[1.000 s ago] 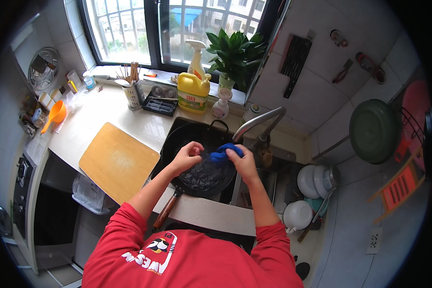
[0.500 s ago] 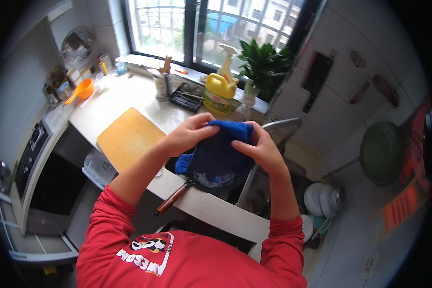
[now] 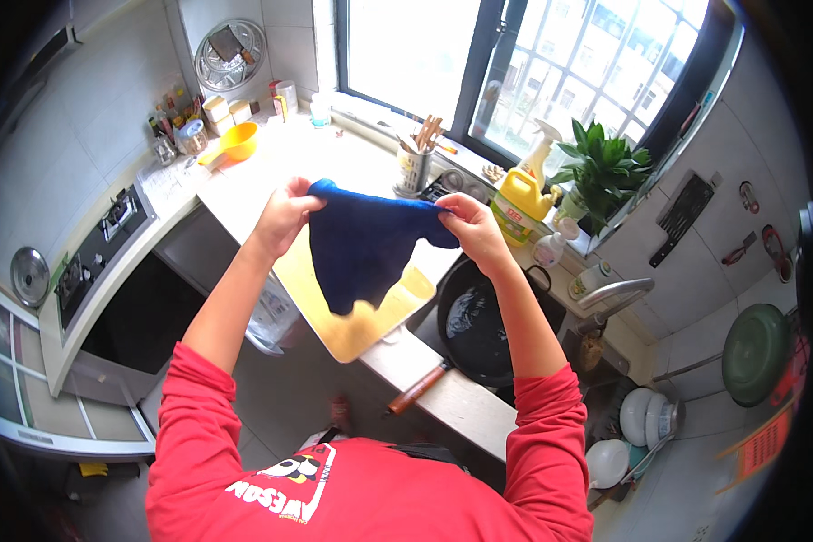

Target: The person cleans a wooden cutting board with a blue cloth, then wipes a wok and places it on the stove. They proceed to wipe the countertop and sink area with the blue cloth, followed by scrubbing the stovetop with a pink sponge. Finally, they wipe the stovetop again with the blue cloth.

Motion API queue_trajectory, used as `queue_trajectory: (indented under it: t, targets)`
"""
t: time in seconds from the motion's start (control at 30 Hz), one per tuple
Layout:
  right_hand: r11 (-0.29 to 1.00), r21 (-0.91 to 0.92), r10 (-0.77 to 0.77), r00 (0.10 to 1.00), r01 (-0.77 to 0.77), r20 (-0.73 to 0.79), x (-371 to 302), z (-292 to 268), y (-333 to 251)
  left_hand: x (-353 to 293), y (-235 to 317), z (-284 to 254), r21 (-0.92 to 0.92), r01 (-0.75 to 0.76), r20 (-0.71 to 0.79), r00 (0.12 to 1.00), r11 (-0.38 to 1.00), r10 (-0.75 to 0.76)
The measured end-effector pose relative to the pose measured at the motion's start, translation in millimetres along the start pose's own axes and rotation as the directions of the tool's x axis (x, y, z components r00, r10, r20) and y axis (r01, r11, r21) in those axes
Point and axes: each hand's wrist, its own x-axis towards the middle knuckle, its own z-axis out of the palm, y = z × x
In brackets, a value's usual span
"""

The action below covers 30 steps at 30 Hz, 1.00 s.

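A dark blue cloth (image 3: 363,248) hangs stretched between my two hands, its lower part drooping over the wooden cutting board (image 3: 334,334). My left hand (image 3: 286,215) pinches its upper left corner. At the upper right edge, my right hand (image 3: 475,233) grips it between thumb and fingers. Below and beside my right forearm sits a black pan (image 3: 479,334) with a brown wooden handle (image 3: 417,388). Suds or water shine on the pan's inner surface. Part of the cutting board is hidden behind the cloth.
Along the window stand a utensil holder (image 3: 414,172), a yellow jug (image 3: 520,203), a spray bottle (image 3: 540,149) and a potted plant (image 3: 601,167). A faucet (image 3: 619,291) rises at the right, near stacked white bowls (image 3: 641,415). An orange strainer (image 3: 239,141) and a stove (image 3: 99,248) lie left.
Both hands have carried the blue cloth left, from over the pan to above the cutting board. They have spread apart, opening the cloth out. The view has shifted left, and the pan is now uncovered.
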Motion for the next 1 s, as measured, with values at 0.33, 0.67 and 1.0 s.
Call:
queue_trajectory:
  t: [0.33, 0.67, 1.0]
  targets:
    - [0.74, -0.666, 0.415, 0.84, -0.088, 0.35, -36.7, 78.2, 91.1, -94.9, -179.4, -124.3, 0.405, 0.268, 0.319, 0.855, 0.874, -0.41]
    - [0.623, -0.782, -0.083, 0.993, -0.013, -0.083, 48.7, 123.0, 166.6, -62.4, -225.9, -164.0, 0.201, 0.151, -0.407, 0.912, 0.968, -0.057]
    - [0.32, -0.901, 0.008, 0.951, -0.295, -0.308, 64.5, 263.6, 270.2, 44.3, -233.2, -302.0, 0.703, 0.261, -0.284, 0.956, 0.661, -0.075]
